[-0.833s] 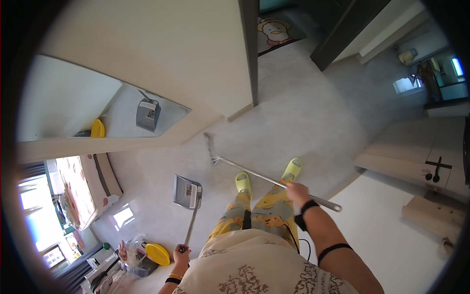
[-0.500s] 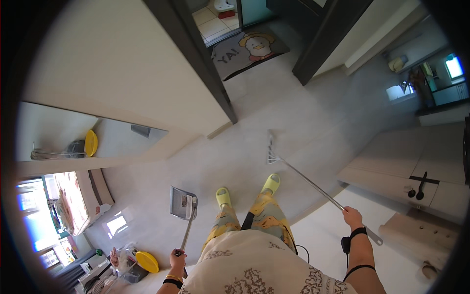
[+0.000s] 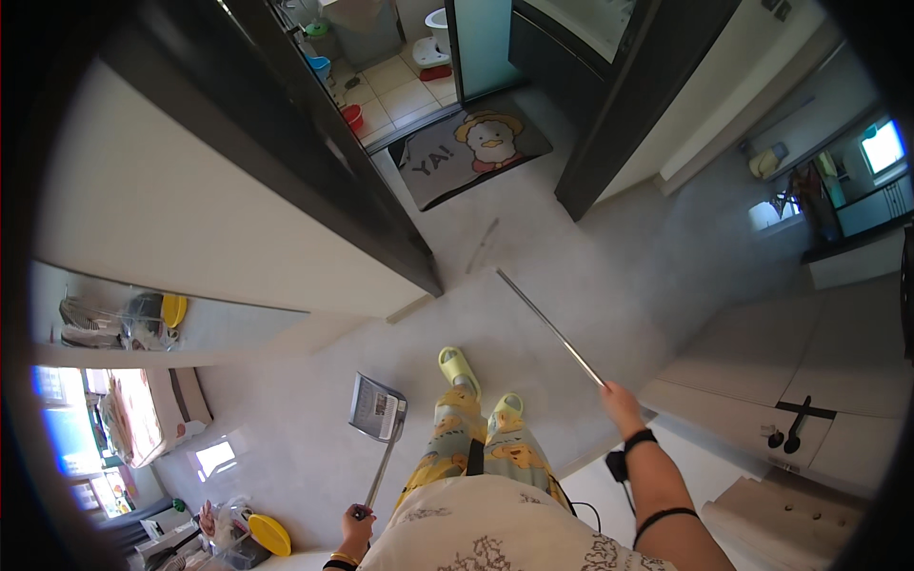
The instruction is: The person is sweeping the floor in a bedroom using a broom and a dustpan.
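Note:
My right hand [image 3: 621, 409] is closed round the silver handle of a broom [image 3: 549, 325]. The broom reaches forward over the grey floor, its blurred pale head just short of the dark-framed doorway. Low on the left, my left hand [image 3: 354, 535] is wrapped round the handle of a long-handled grey dustpan [image 3: 375, 409]. The dustpan's tray is close to the floor, left of my feet; whether it touches cannot be made out. I stand in yellow-green slippers [image 3: 460, 371], the left foot ahead of the right.
A grey mat [image 3: 466, 157] with a cartoon duck lies beyond the doorway, before a tiled bathroom. The dark door frame [image 3: 609, 124] bounds the opening. Cabinets [image 3: 743, 371] stand at right. A mirror [image 3: 228, 328], bed [image 3: 157, 414] and yellow basin [image 3: 270, 535] are at left.
I have stepped forward, left foot now leading, and the doorway and mat appear nearer. My right hand has pushed the broom forward and left. The dustpan stays in my left hand.

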Demonstrator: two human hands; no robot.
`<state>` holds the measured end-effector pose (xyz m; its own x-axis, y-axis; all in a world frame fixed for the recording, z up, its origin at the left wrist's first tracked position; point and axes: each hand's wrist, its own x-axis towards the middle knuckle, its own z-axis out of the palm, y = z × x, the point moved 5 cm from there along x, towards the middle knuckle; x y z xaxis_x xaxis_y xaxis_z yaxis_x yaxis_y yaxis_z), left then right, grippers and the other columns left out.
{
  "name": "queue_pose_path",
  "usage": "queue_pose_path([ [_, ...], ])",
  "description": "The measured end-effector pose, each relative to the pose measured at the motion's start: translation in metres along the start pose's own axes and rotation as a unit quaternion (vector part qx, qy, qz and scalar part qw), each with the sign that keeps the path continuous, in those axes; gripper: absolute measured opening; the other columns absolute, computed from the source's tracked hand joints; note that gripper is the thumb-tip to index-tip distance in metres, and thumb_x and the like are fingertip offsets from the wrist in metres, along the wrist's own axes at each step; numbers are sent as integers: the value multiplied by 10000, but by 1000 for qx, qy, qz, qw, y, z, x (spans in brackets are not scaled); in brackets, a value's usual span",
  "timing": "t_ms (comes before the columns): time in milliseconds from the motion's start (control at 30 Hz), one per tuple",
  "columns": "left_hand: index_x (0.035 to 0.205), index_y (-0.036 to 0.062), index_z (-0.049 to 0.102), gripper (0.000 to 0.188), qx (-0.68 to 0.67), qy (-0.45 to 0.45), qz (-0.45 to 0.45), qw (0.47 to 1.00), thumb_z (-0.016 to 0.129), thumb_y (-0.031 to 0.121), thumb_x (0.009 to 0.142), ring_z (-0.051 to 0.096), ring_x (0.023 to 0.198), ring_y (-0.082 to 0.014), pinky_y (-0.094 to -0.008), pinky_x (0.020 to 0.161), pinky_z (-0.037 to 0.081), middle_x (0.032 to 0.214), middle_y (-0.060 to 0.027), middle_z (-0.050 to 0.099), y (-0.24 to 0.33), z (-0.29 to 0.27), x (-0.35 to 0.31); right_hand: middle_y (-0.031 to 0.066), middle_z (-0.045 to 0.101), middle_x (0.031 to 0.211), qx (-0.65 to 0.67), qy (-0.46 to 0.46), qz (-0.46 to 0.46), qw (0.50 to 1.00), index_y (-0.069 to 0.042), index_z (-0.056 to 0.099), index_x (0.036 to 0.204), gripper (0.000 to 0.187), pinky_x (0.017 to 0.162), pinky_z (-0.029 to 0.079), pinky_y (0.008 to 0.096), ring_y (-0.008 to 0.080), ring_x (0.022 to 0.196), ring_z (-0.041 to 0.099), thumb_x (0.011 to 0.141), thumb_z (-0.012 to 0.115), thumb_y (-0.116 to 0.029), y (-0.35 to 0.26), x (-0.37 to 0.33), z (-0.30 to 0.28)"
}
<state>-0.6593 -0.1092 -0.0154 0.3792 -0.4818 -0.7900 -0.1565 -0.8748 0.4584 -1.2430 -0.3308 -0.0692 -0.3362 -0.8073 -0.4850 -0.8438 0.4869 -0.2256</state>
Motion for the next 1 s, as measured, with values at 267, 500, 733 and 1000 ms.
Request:
queue_pose_path([
  [267, 758, 91, 599, 152, 116, -25, 31, 992, 684, 166, 657, 534, 584, -123, -266, 543, 423, 635, -29, 588, -68, -18, 73, 167, 551, 1082, 61, -148, 17, 987, -56, 535, 1033, 303, 851, 417, 423, 339, 1026, 507, 860, 374, -245, -228, 106, 70],
  [500, 820, 114, 592, 205, 223, -86, -1, 971, 642, 259, 684, 555, 654, -180, -297, 585, 429, 695, -55, 600, -13, -22, 94, 175, 573, 1006, 71, -145, 24, 987, -50, 528, 957, 276, 766, 435, 466, 351, 932, 543, 866, 364, -253, -179, 89, 111],
  [733, 882, 137, 585, 275, 297, -94, -35, 950, 599, 351, 710, 576, 724, -236, -327, 627, 435, 754, -81, 613, 32, -25, 113, 207, 602, 831, -53, -194, 152, 968, -94, 469, 975, 281, 696, 453, 504, 392, 797, 580, 872, 363, -333, 9, -122, 83],
  [1000, 894, 167, 590, 224, 298, -124, -40, 946, 560, 323, 736, 590, 766, -278, -360, 659, 447, 784, -106, 618, -2, -13, 141, 148, 591, 618, -56, -73, 140, 986, -97, 528, 803, 229, 561, 458, 473, 365, 608, 579, 839, 458, -312, 15, -166, -1],
])
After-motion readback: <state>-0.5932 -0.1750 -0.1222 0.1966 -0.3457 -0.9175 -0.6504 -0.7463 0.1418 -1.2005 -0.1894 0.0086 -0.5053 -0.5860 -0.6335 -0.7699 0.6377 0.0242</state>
